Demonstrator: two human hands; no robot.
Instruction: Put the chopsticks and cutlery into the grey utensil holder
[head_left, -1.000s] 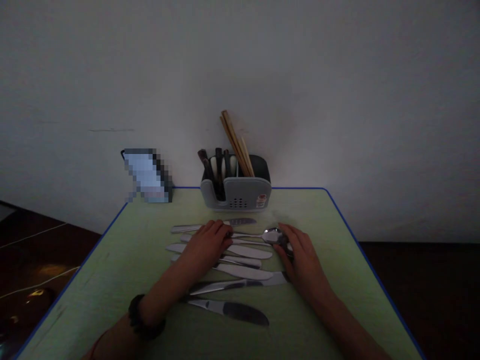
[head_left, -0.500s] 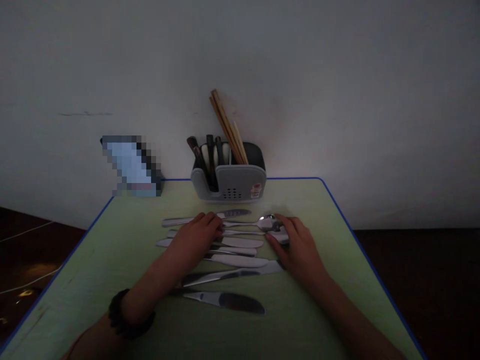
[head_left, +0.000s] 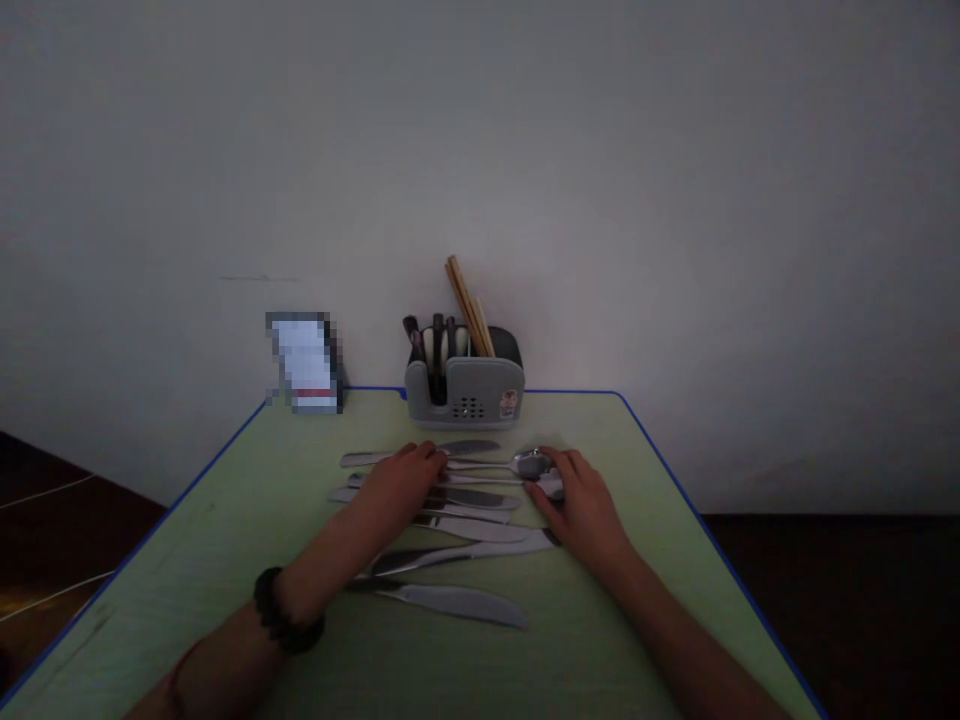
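Several metal table knives (head_left: 457, 603) and spoons lie in a loose row on the green table (head_left: 225, 530). My left hand (head_left: 401, 480) rests palm down across the knife handles, fingers laid flat, fingertips at the handle of a long spoon (head_left: 529, 463). My right hand (head_left: 583, 500) sits at the right end of the row. Its thumb and fingers close around the bowl of a second spoon (head_left: 551, 488), just below the first spoon's bowl. A dark band circles my left wrist (head_left: 285, 612).
A grey cutlery holder (head_left: 465, 392) with wooden chopsticks (head_left: 469, 318) and dark-handled utensils stands at the table's far edge against the pale wall. A blurred-out object (head_left: 306, 362) stands to its left. The table has a blue rim, with dark floor on both sides.
The view has shifted and pulled back a little. Both hands stay on the cutlery in nearly the same places, with the right fingers drawn slightly in on the spoon bowls.
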